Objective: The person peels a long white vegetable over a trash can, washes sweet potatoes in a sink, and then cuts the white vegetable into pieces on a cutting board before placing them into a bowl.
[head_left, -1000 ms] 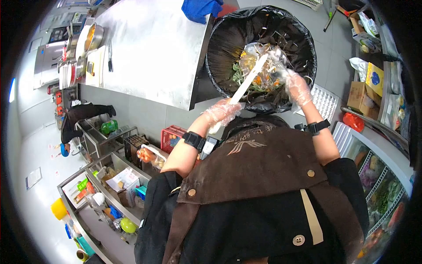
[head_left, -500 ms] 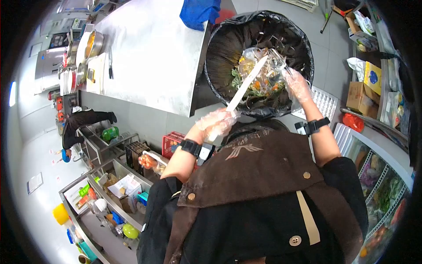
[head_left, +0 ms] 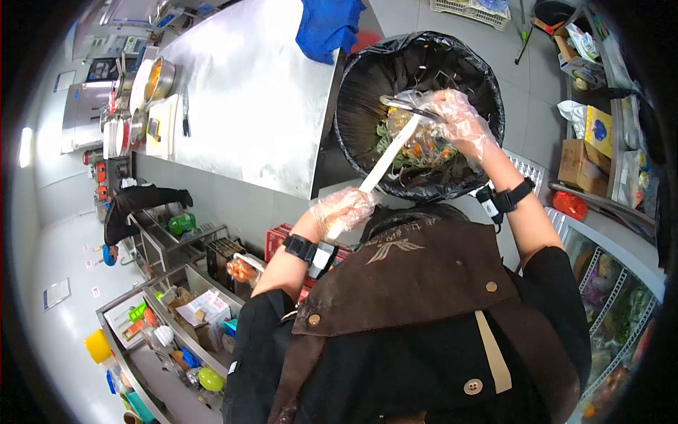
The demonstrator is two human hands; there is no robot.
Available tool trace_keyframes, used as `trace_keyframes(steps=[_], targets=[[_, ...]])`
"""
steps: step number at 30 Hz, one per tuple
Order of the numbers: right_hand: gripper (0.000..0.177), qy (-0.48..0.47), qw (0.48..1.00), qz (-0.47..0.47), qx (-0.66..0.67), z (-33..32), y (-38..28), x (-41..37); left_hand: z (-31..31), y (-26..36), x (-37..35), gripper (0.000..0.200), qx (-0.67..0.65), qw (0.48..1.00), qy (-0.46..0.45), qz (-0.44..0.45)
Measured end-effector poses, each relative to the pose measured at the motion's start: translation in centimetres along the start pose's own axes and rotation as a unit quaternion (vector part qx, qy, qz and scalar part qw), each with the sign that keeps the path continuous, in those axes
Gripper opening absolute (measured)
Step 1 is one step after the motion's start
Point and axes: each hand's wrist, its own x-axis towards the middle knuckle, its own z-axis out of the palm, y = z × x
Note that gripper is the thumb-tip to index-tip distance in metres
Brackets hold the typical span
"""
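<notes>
carefully, while the clear-gloved left hand [head_left: 346, 210] clamps its fingers around the long white root [head_left: 387, 157], slanting over the round black-lined bin [head_left: 364, 92], the right hand [head_left: 460, 121], fingers closed on the slim metal peeler [head_left: 404, 105], should stroke lightly outward.

the bench [head_left: 247, 92] has a smooth metal top with a brushed, bright sheen. the bin liner [head_left: 358, 106] is thin, black plastic, glossy and wrinkled. crinkled, clear plastic film with shiny highlights covers the left hand [head_left: 347, 208] and the right hand [head_left: 462, 126]. the long pale piece [head_left: 388, 157] looks smooth and mostly matt; the hand tool [head_left: 407, 107] has a shiny, metal-like surface. the blue cloth [head_left: 328, 32] is matt and creased, the brown apron [head_left: 424, 283] matt fabric, the brown box [head_left: 580, 167] dull cardboard, and the bowl [head_left: 167, 79] polished metal.
</notes>
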Motion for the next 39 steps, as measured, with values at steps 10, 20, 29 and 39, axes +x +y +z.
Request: trace_keyframes(steps=[10,20,29,39], targets=[[0.025,-0.411,0.891,0.063,0.182,2.5,2.8,-1.9,1.7,3.5,0.4,0.034,0.627,0.774,0.094,-0.017],[0.025,-0.395,0.912,0.071,0.087,5.4,0.1,-1.4,1.4,3.4,-0.2,0.038,0.712,0.686,0.150,0.007],[0.035,-0.137,0.914,0.216,0.313,9.0,-6.6,1.8,-1.9,3.3,-6.9,0.036,0.657,0.722,0.199,0.084],[0.034,-0.161,0.818,0.187,0.519,22.4,-28.5,12.6,-15.9,3.0,-20.2,0.023,0.295,0.843,0.250,0.374]])
